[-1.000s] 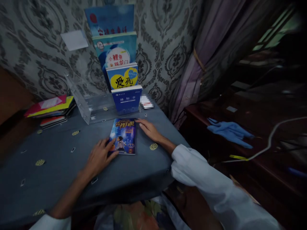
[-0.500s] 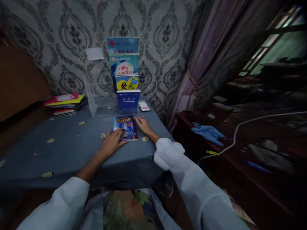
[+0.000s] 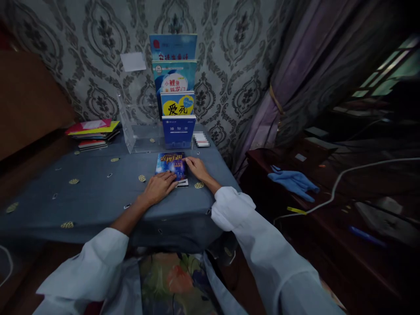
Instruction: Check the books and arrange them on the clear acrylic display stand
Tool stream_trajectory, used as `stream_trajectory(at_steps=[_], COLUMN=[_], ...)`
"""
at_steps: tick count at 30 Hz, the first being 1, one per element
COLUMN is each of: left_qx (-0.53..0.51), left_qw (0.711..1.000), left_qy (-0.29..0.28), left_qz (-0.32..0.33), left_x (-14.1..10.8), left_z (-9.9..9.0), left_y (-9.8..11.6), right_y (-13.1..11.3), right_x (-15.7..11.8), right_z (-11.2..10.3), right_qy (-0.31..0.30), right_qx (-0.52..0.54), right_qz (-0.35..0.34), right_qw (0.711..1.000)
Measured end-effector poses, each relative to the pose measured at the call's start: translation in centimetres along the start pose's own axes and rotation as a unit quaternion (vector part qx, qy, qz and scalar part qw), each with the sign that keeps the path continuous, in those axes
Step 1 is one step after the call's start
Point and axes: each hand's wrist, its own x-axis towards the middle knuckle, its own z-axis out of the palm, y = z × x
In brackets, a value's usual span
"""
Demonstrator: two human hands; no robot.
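Blue glove (image 3: 293, 181) near white cable (image 3: 334, 192); tied purple curtain (image 3: 290, 57)

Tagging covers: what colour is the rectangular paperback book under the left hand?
Mostly blue, with gold lettering: the rectangular paperback book, best in the head view.

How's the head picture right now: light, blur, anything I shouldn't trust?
Head view: dim overall, darkest at the right edge; the left hand, right hand and book fairly clear; the blue pen-like item at far right soft and smeared; blocky pixelation over part of the white item beside the clear rack; the rack's transparent edges hard to tell from the wallpaper.
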Motion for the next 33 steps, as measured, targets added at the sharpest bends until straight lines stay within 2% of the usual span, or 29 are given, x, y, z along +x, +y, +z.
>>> stream_trajectory(at_steps=[10, 16, 20, 23, 27, 30, 33], left_qx=[-0.034, -0.096, -0.154, -0.181, -0.159, -0.145, -0.126], left_qw=[0.999, 0.994, 0.987, 0.982, 0.981, 0.981, 0.980], left_qy=[0.022, 0.041, 0.025, -0.024, -0.084, -0.080, -0.066], left_qz=[-0.004, -0.006, -0.043, -0.048, -0.073, -0.104, -0.141], left_x=[-0.2, -0.3, 0.3, 1.5, 4.1, 5.7, 6.4], left_z=[0.0, 0.5, 1.7, 2.5, 3.2, 3.9, 4.5], left_y=[0.0, -0.6, -2.3, -4.4, -7.3, -8.7, -9.0], right_y=[-1.7, -2.7, -3.2, -3.4, -3.5, -3.2, -2.6], right_x=[-2.1, -3.3, -3.6, -3.5, -3.5, -3.4, -3.0], right_z=[-0.2, -0.1, -0.4, -0.6, -0.6, -0.5, -0.4], right_qy=[-0.057, -0.155, -0.197, -0.204, -0.219, -0.222, -0.229], right_qx=[-0.019, -0.127, -0.141, -0.128, -0.116, -0.116, -0.117], right_qz=[-0.058, -0.040, -0.025, -0.022, -0.010, -0.014, -0.020], right_qw=[0.997, 0.979, 0.970, 0.970, 0.969, 0.968, 0.966])
